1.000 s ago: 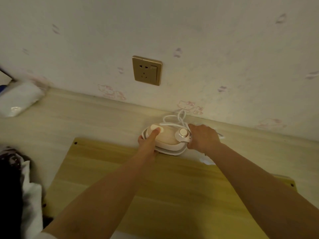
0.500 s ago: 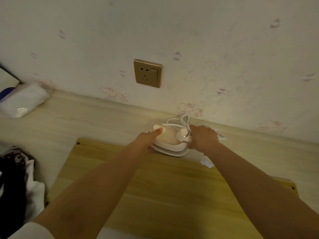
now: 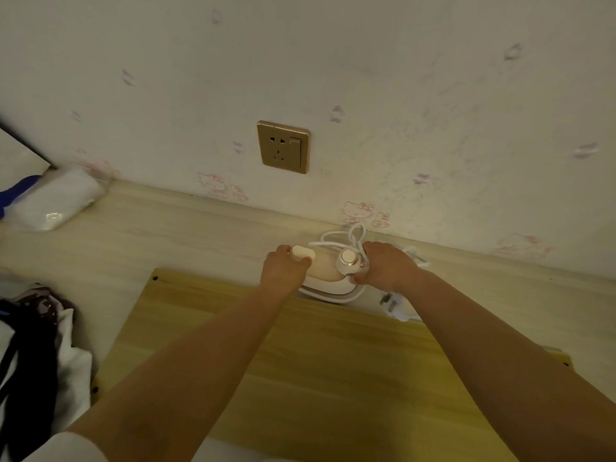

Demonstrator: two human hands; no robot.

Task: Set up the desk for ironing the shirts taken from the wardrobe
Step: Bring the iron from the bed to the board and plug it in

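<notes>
Both hands grasp the iron (image 3: 328, 273) at the desk's (image 3: 173, 235) rear edge: left hand (image 3: 283, 268) on handle, right hand (image 3: 388, 266) beside dial. Step: positioning it. Next: free cord (image 3: 346, 236), reach socket (image 3: 283, 146).

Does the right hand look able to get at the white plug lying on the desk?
Probably yes: the white plug lies uncovered just beneath the right hand, but that hand grips the small white iron and must release first.

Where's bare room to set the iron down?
Bare: the wooden board between the forearms, and the desk strip from the white packet to the iron. Crowded: cord and plug at right, clothes at left.
</notes>
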